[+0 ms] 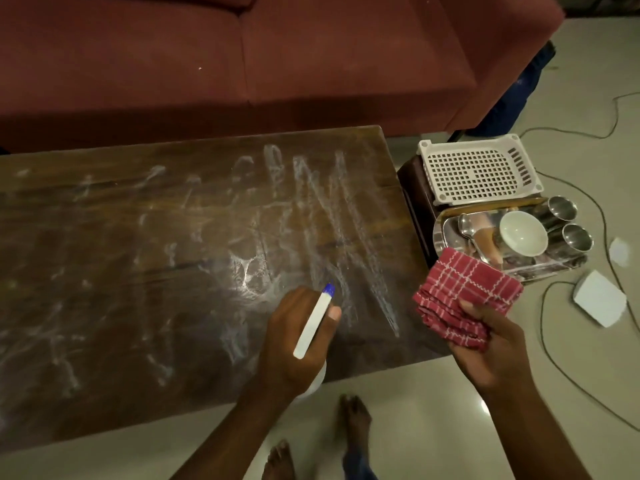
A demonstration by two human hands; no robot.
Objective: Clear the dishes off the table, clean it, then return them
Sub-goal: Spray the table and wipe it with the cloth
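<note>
table (104,271) cleared, streaked with white residue. left hand (294,341) gripping spray bottle (313,323) over near edge. right hand (491,344) clutching folded red cloth (464,292). dishes (523,233) parked on stool, far right. cleaning step; wiping judged next.

Under your hands the dark brown wooden table top (138,271) shows its grain through whitish, foamy smears that leave it streaked and dull. Your right hand (491,344) grips a folded red-and-white checked cloth (464,296), woven and coarse-looking. Your left hand (294,341) holds a smooth white plastic spray bottle with a blue nozzle (313,323). Beside the table you have a mirror-bright steel tray (450,233), two shiny steel tumblers (568,223), a glossy white bowl (523,235) and a white perforated plastic basket (478,168). The maroon sofa (242,57) looks like matt fabric, the pale floor (433,410) polished
</note>
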